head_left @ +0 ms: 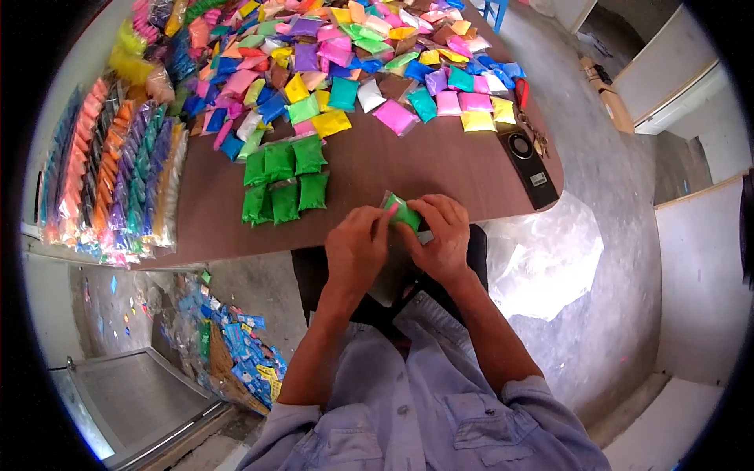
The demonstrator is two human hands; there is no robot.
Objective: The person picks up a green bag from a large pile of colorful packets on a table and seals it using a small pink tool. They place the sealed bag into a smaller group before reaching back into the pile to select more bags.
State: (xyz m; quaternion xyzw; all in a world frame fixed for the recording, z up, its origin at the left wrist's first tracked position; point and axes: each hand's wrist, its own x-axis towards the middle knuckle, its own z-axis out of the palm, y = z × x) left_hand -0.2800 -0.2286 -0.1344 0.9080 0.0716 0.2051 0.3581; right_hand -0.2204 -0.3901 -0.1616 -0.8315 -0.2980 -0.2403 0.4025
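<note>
A small clear packet with green filling (404,213) is between my hands, just off the near edge of the table. My left hand (357,243) is closed at the packet's left end, where something small and pink shows by the fingertips; I cannot make out what it is. My right hand (441,231) grips the packet's right side between thumb and fingers. Several similar green packets (283,179) lie in two rows on the brown table (369,165), ahead and to the left of my hands.
Loose packets in many colours (338,59) are heaped across the far side. Bundled strips of packets (118,169) line the left. A black phone (528,165) and keys (541,143) lie at the right edge. Clear plastic sheeting (542,259) and blue wrappers (247,345) are on the floor.
</note>
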